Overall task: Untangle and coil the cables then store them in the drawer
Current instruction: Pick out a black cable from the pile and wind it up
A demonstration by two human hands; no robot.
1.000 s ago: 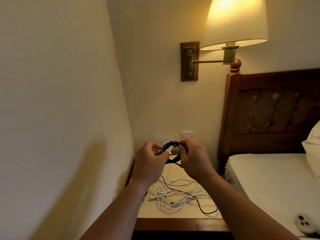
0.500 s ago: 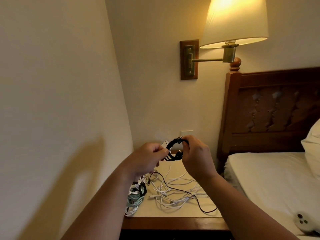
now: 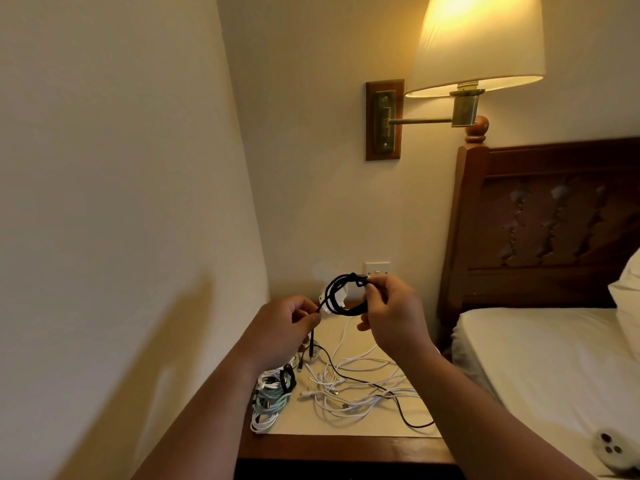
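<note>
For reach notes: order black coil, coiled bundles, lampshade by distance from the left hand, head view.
1. black coil, its tail pinched by the left hand.
2. coiled bundles, below, on the nightstand's left.
3. lampshade, high at upper right.

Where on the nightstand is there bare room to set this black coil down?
The black coil probably fits best on the bare front strip of the nightstand, between the coiled bundles at its left edge and the loose white tangle. The middle is crowded with that tangle; the right side is hidden behind the right forearm.
</note>
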